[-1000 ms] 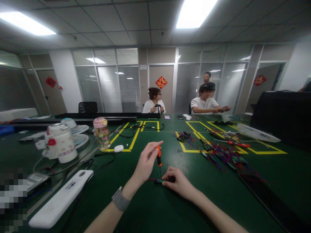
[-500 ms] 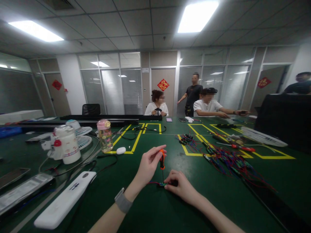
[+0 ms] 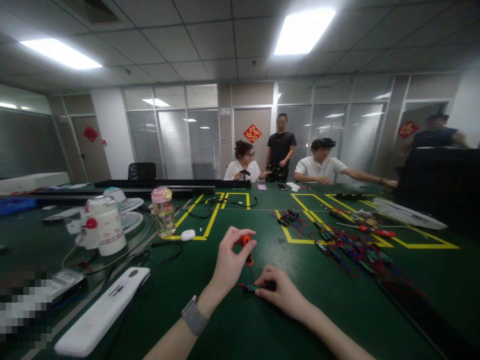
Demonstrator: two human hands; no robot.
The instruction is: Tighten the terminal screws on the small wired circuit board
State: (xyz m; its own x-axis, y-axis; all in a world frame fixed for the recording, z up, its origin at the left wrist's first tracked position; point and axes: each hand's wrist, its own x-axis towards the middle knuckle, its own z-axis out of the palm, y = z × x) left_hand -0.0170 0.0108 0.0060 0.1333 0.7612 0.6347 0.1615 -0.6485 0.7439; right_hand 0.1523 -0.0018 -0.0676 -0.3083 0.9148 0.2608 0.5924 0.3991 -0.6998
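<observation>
My left hand (image 3: 231,255) is closed around the orange and black handle of a screwdriver (image 3: 248,251), whose thin shaft points down. Its tip meets a small green circuit board (image 3: 252,288) lying on the green table (image 3: 225,330). Thumb and fingertips of my right hand (image 3: 277,289) pinch the right end of that board. A red wire runs out from the board's left end, partly behind my left wrist.
To the right lies a heap of wired circuit boards (image 3: 348,245), with a red-handled tool (image 3: 377,231) behind it. On the left stand a white flask (image 3: 107,227), a pink-lidded bottle (image 3: 164,212) and a long white device (image 3: 103,310). Several people are across the table.
The screwdriver now leans a little more to the left at its top, and my left fingers have shifted on the handle. Across the table, the standing person has moved left.
</observation>
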